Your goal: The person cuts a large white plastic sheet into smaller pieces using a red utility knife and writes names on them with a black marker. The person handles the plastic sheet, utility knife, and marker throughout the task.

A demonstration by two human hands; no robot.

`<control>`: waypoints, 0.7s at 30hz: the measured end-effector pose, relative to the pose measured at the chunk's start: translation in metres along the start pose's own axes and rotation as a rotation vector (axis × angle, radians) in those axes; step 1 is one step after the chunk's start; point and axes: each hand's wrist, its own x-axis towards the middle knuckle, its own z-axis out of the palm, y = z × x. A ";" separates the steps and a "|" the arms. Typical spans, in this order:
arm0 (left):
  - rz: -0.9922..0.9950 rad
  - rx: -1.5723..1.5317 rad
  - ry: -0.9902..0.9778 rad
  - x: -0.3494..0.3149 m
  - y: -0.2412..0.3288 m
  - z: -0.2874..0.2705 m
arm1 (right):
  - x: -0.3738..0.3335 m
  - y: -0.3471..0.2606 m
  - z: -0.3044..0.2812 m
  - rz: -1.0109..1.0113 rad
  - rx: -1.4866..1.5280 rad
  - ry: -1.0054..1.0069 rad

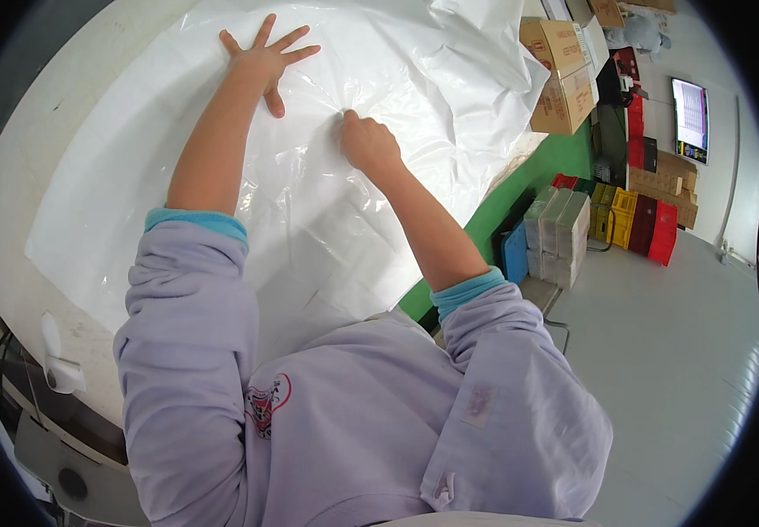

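A large, glossy white plastic sheet (318,228) lies spread over a pale table (10,220) with a rounded edge. Its surface is creased, and it bunches into heavier folds toward the far right. My left hand (263,66) rests flat on the sheet at the far side, fingers spread wide and holding nothing. To the right of it and a little nearer, my right hand (369,143) is closed with its fingertips pinching the sheet; creases run out from that spot. What lies under the sheet cannot be made out.
An open cardboard box (562,79) stands beyond the table's right side. Further right are wrapped white bundles (557,233), a blue crate (514,252), yellow crates (622,215) and red crates (663,233). A lit screen (690,120) hangs on the wall. Below the table's left edge sits grey equipment (68,470).
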 end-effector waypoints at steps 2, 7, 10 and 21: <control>0.011 0.042 0.025 0.001 0.007 -0.003 | -0.001 0.006 0.008 0.014 -0.010 0.001; 0.307 0.026 0.035 0.014 0.057 0.019 | -0.006 0.004 0.015 0.015 0.010 0.026; 0.267 0.094 -0.027 0.009 0.053 0.019 | -0.012 0.010 0.013 0.027 0.033 -0.005; 0.210 0.015 -0.076 0.005 0.062 0.014 | -0.070 0.050 0.032 0.374 0.836 -1.002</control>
